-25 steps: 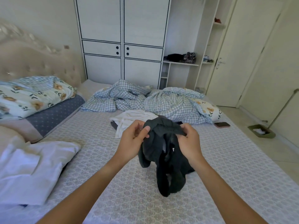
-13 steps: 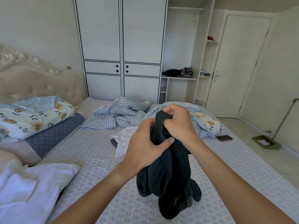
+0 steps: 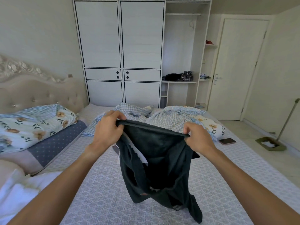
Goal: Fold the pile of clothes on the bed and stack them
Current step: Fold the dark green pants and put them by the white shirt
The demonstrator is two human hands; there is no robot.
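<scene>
A dark garment (image 3: 159,159) hangs in the air over the bed (image 3: 100,189), its upper edge stretched between my two hands. My left hand (image 3: 108,129) grips the left end of that edge, fingers curled over it. At the right end my right hand (image 3: 197,138) pinches the same edge. The garment's lower part dangles down and its tips touch or nearly touch the mattress. A sliver of white cloth (image 3: 139,154) shows behind the garment; the rest of the clothes pile is hidden by it.
A rumpled blue checked blanket (image 3: 170,117) lies across the far side of the bed. Floral pillows (image 3: 34,125) sit at the left by the headboard, a white cloth (image 3: 17,195) at near left. A phone (image 3: 227,141) lies near the right edge. A wardrobe (image 3: 120,52) stands behind; a dustpan (image 3: 270,144) rests on the floor.
My hands rose from the mattress with the bunched garment, then moved apart, pulling its upper edge open and taut. The view tilted upward.
</scene>
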